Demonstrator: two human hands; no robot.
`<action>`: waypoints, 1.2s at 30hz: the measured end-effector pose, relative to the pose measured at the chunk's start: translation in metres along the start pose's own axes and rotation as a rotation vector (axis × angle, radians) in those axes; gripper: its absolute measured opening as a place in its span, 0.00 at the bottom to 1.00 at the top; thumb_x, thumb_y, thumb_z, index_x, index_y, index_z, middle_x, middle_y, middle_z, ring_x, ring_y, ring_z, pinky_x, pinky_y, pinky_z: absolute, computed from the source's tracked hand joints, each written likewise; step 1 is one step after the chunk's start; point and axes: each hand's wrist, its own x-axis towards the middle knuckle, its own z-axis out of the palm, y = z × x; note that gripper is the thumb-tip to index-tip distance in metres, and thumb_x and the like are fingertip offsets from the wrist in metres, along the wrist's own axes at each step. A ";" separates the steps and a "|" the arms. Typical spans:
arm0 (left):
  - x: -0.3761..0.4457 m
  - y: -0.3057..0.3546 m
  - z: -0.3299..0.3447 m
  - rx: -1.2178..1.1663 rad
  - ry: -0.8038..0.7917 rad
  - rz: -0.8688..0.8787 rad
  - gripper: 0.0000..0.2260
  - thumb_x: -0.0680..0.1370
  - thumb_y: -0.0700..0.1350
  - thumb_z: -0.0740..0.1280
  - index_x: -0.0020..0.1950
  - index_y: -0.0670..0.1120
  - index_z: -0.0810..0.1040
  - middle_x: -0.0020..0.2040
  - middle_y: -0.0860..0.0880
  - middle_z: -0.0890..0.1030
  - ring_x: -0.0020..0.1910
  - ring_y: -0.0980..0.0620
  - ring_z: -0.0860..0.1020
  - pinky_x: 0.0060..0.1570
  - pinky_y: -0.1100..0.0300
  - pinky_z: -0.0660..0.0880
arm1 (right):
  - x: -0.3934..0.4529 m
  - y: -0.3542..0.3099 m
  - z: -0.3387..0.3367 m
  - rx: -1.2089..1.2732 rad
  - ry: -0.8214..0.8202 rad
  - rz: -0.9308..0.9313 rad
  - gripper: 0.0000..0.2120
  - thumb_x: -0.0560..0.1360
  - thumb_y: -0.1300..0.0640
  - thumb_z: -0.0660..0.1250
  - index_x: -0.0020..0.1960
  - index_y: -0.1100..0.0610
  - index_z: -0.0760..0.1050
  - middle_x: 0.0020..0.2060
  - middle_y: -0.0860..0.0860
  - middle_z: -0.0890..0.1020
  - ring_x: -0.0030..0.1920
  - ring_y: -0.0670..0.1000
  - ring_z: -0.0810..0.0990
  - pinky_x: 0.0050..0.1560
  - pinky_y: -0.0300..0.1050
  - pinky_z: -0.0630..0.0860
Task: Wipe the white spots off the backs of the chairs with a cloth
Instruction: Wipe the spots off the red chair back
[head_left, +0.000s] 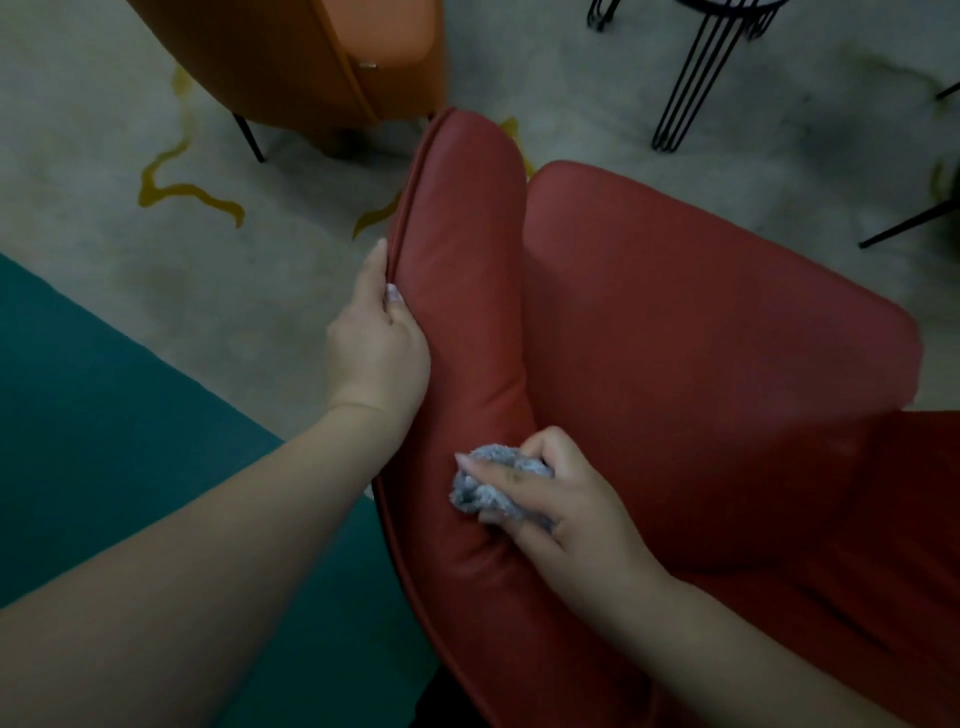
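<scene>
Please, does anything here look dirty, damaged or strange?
Nothing looks damaged. The left hand grips the red chair at its edge, and the right hand presses a grey cloth on it. No white spots show here. The yellow squiggles on the carpet may be pattern or stain; I cannot tell.

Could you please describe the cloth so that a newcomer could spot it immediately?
Find the red chair filling the lower right. On its padded side, the right hand grips a crumpled grey cloth. It is the only fluffy grey thing there.
</scene>
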 end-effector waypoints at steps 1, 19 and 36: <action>0.000 0.000 0.000 0.022 -0.008 -0.002 0.20 0.82 0.46 0.53 0.74 0.57 0.65 0.57 0.57 0.76 0.50 0.67 0.72 0.49 0.78 0.62 | 0.007 -0.005 0.003 -0.018 0.033 0.002 0.19 0.75 0.50 0.67 0.65 0.41 0.74 0.45 0.48 0.69 0.43 0.46 0.73 0.46 0.37 0.74; -0.085 -0.033 -0.082 0.214 -0.551 0.096 0.25 0.83 0.48 0.55 0.79 0.52 0.50 0.75 0.49 0.65 0.72 0.51 0.64 0.65 0.63 0.59 | -0.110 -0.043 -0.017 -0.418 -0.224 -0.020 0.26 0.68 0.55 0.76 0.63 0.38 0.76 0.41 0.49 0.73 0.38 0.49 0.76 0.34 0.44 0.76; -0.157 -0.048 -0.159 0.783 -0.477 0.207 0.21 0.83 0.53 0.51 0.76 0.50 0.60 0.72 0.50 0.67 0.69 0.47 0.65 0.64 0.54 0.65 | -0.061 -0.081 -0.023 -0.079 0.180 0.256 0.16 0.75 0.43 0.62 0.61 0.30 0.72 0.44 0.41 0.70 0.46 0.41 0.75 0.55 0.42 0.72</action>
